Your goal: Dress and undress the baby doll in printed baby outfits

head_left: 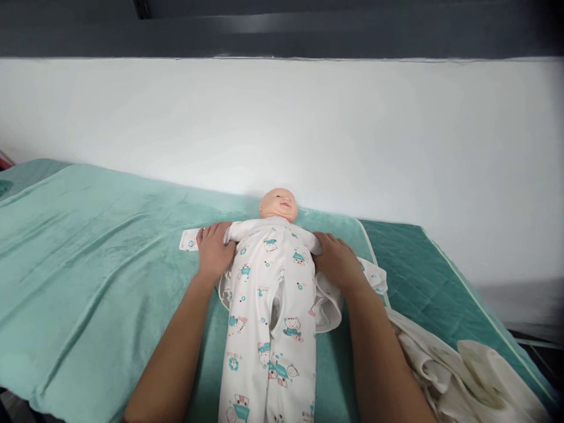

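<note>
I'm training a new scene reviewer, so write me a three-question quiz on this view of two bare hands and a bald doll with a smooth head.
1. True or false: the bald, smooth-headed doll lies face down.
2. Which forearm is the crumpled cream cloth nearer to? A. The left. B. The right.
3. Fill in: the bare left hand and the bare right hand are on ____ sides of the doll.

Key:
1. False; it lies face up.
2. B.
3. Opposite.
</note>
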{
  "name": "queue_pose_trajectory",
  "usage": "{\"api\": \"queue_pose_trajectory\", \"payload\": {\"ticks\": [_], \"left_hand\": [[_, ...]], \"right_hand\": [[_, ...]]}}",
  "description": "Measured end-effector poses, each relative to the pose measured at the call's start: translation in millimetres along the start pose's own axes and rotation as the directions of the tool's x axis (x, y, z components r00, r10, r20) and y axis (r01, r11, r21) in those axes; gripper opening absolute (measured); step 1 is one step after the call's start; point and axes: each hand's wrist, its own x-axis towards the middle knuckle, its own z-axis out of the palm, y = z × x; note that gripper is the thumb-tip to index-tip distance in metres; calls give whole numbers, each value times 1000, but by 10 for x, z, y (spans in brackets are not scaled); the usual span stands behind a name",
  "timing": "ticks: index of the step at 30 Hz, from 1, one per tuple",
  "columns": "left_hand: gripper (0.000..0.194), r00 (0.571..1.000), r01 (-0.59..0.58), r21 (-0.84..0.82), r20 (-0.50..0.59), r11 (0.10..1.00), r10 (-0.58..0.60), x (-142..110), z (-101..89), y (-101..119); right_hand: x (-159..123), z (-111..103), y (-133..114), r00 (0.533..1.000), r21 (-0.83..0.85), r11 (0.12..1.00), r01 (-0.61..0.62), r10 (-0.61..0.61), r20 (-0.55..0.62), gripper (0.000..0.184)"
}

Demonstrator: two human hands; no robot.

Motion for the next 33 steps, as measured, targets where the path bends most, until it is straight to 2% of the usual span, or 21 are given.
{"api": "queue_pose_trajectory", "payload": {"ticks": [16, 20, 23, 25, 28, 31, 33], "left_hand": [[47, 1000, -6, -12, -1, 1000, 6, -2, 6, 1], [46, 1000, 7, -21, -1, 1000, -7, 5, 0, 6], [42, 999, 31, -56, -32, 998, -33, 17, -5, 7], [39, 998, 31, -63, -53, 998, -35, 25, -4, 5], [35, 997, 32, -43, -65, 999, -34, 39, 5, 0], [36, 997, 38, -15, -68, 999, -39, 53, 13, -1], [37, 997, 42, 2, -66, 999, -41, 61, 13, -3]], "right_hand": [[-7, 13, -20, 1000, 0, 1000, -9, 9, 7, 44], [-64, 4, 14, 998, -40, 999, 27, -29, -51, 55], [-169, -164, -59, 988, -50, 995, 81, -87, -127, 61], [-247, -329, -229, 968, 17, 987, 161, -154, -197, 61], [-300, -508, -671, 932, 145, 938, 316, -278, -235, 53], [-192, -529, -1189, 877, 109, 872, 478, -467, -109, 43], [-31, -493, -1487, 857, 27, 856, 515, -516, 5, 37]]}}
